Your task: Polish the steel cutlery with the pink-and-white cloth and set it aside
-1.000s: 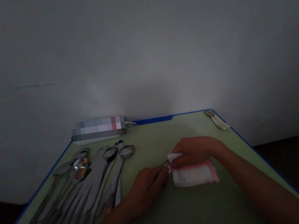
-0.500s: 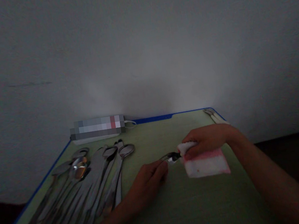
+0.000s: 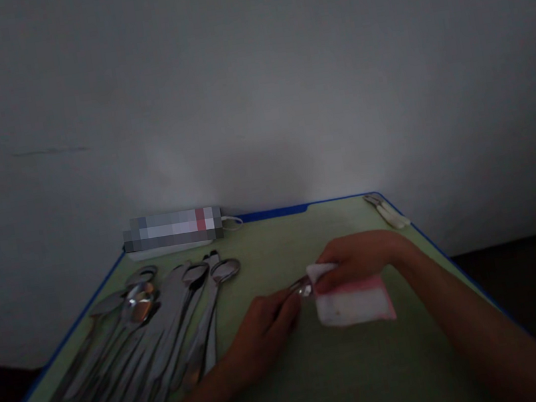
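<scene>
My left hand is closed around one end of a shiny metal spoon, of which only a short stretch shows. My right hand is closed on a white cloth with pink edges, folded about the spoon's other end. That end is hidden under the cloth and fingers. Both hands are over the middle of the green table. Left of them lies a spread of metal cutlery and serving tools, including a round-bowled spoon and a shiny ladle-like piece.
Two slim pieces with white handles lie at the far right corner. A blurred-out box with a white cable stands at the back left. A grey wall rises right behind the table's blue edge.
My right hand and the cloth have slid left toward my left hand, covering more of the spoon. My left hand has barely moved. More of the white handles at the far right shows.
</scene>
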`<action>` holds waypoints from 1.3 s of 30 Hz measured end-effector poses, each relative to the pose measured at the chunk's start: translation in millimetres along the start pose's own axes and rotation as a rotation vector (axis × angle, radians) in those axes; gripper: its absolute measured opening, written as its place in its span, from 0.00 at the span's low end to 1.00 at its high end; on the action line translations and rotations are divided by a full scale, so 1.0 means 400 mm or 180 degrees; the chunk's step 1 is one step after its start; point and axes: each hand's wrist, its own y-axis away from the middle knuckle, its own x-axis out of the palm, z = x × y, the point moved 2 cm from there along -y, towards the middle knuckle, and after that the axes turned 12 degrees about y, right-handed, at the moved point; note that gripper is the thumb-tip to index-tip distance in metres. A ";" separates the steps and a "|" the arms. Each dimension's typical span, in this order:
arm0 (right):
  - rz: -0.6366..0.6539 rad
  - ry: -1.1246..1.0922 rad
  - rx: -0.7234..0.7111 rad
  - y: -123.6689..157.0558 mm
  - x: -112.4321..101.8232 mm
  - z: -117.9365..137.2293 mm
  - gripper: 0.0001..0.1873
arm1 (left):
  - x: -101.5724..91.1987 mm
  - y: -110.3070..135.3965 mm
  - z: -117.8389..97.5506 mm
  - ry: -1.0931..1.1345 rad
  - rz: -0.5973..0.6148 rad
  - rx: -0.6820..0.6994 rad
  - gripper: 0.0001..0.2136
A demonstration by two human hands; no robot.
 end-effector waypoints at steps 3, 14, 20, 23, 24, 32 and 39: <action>0.0051 -0.0128 0.0029 0.025 -0.012 -0.012 0.22 | -0.001 0.001 0.000 0.0029 -0.0074 -0.0048 0.18; 0.0195 0.0000 0.0151 -0.001 0.009 0.006 0.20 | 0.004 -0.003 0.015 -0.0143 0.0007 0.0033 0.17; 0.0337 -0.0127 0.0194 -0.005 0.014 0.000 0.21 | 0.005 -0.003 0.018 -0.0240 0.0108 0.0038 0.17; 0.0291 -0.0128 0.0156 -0.005 0.015 0.001 0.21 | 0.005 -0.004 0.017 -0.0263 0.0069 -0.0002 0.18; 0.0249 -0.0105 0.0142 -0.006 0.017 0.002 0.21 | 0.005 -0.004 0.015 -0.0243 0.0017 0.0006 0.18; 0.0072 0.0174 0.0010 -0.041 0.041 0.018 0.22 | 0.004 -0.006 0.017 -0.0226 -0.0355 -0.0181 0.24; -0.0092 0.0237 0.0002 -0.037 0.035 0.032 0.20 | 0.001 -0.002 0.018 -0.0122 -0.0429 -0.0180 0.24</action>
